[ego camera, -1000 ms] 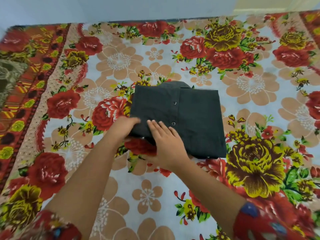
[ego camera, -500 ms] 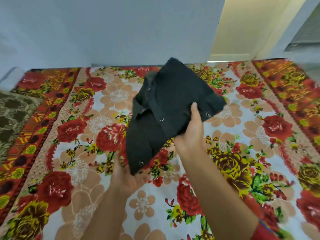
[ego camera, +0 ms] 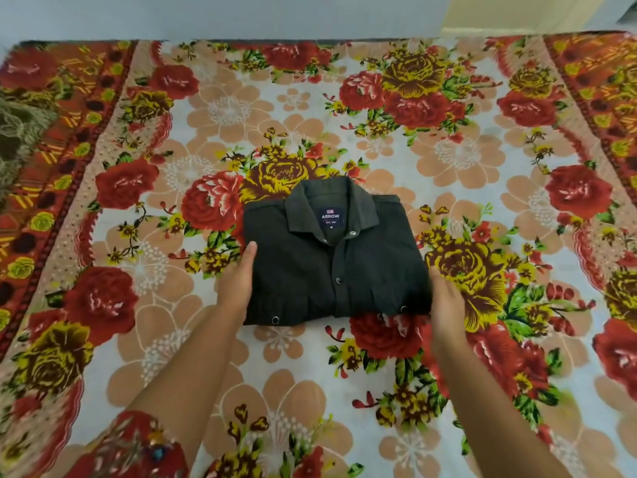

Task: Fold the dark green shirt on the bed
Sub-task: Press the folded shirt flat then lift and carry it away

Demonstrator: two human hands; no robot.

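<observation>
The dark green shirt [ego camera: 310, 270] lies on the bed as a compact folded rectangle, front side up. Its collar and a blue label point away from me, and the button placket runs down the middle. My left hand [ego camera: 238, 281] holds the shirt's left edge, thumb on top of the cloth. My right hand [ego camera: 448, 301] is at the lower right edge, its fingertips tucked against or under the fold and hidden there.
A floral bedsheet [ego camera: 275, 367] in red, yellow and peach covers the bed. A brownish patterned cloth [ego camera: 13, 132] lies at the far left edge. A pale wall [ego camera: 241, 15] runs behind the bed's far side.
The folded shirt was lifted off the bed and turned over in the air. It now rests flat again with the collar side facing up and a hand at each side.
</observation>
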